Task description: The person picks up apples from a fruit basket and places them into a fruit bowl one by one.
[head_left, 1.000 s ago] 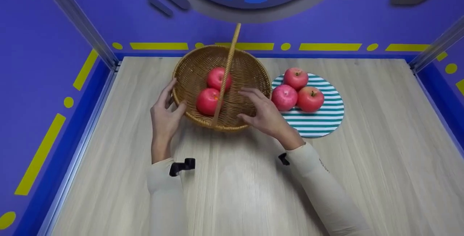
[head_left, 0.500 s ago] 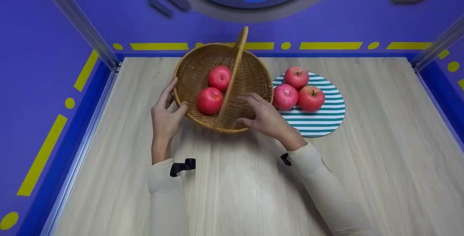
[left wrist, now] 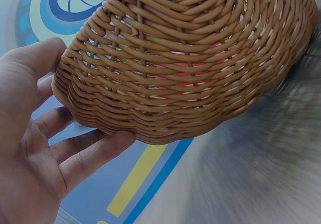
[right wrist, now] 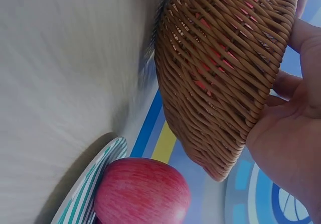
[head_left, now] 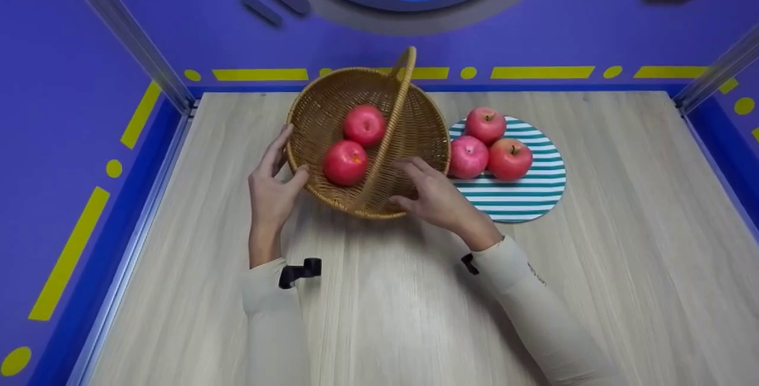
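Note:
A round wicker basket [head_left: 335, 92] with an arched handle [head_left: 395, 113] stands tilted toward me on the wooden table. Two red apples [head_left: 364, 125] lie inside it, left of the handle. My left hand [head_left: 271, 190] holds the basket's left rim, its fingers and thumb spread along the edge; in the left wrist view, fingertips [left wrist: 120, 141] touch the woven wall. My right hand [head_left: 436, 196] holds the right front rim, with fingers reaching over it into the basket. The right wrist view shows the palm [right wrist: 288, 138] against the rim. Some fingertips are hidden behind the weave.
A round placemat [head_left: 522, 202] with green and white stripes lies right of the basket, close to it. Three more apples [head_left: 510, 159] sit together on its left part. Blue panels [head_left: 533, 42] stand behind and to the sides of the table [head_left: 367, 315].
The basket has turned and tilted slightly, its handle swinging to the right. The apples in it have shifted a little to the right. Both hands keep nearly the same place at the rim.

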`<state>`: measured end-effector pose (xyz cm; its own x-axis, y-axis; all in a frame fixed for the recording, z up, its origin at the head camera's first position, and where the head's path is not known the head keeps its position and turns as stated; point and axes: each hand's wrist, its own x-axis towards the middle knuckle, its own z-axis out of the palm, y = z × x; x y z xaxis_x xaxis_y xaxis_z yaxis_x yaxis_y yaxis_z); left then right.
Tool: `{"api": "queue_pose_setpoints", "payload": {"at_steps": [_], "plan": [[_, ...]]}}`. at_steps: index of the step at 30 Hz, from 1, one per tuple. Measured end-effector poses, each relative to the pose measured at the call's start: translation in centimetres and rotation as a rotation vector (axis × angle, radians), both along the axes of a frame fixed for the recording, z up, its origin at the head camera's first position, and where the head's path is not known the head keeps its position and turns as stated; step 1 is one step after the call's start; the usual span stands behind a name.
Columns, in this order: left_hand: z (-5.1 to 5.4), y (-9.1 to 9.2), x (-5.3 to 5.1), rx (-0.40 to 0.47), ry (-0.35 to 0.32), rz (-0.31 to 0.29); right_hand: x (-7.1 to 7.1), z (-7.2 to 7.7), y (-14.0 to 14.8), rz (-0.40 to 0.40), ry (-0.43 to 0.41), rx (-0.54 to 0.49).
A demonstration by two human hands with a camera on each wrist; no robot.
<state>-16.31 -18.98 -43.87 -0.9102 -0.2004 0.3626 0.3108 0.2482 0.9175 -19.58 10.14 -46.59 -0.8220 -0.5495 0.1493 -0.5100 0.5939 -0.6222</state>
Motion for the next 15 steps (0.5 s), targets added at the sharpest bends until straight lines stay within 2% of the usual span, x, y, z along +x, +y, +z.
{"api": "queue_pose_setpoints", "payload": {"at_steps": [1, 2, 8, 15], "plan": [[0.2, 0.1, 0.1, 0.001, 0.003, -0.001, 0.0, 0.1, 0.0, -0.001, -0.007, 0.004], [-0.1, -0.1, -0.1, -0.002, 0.010, 0.000, 0.0, 0.1, -0.1, -0.002, -0.014, 0.008], [-2.7, -1.3, -1.3, -0.027, 0.044, 0.016, -0.6, 0.5, -0.7, 0.001, -0.014, 0.008], [-2.7, -1.4, -1.4, -0.033, 0.050, 0.020, -1.8, 0.0, -2.3, 0.080, 0.044, -0.034]]}}
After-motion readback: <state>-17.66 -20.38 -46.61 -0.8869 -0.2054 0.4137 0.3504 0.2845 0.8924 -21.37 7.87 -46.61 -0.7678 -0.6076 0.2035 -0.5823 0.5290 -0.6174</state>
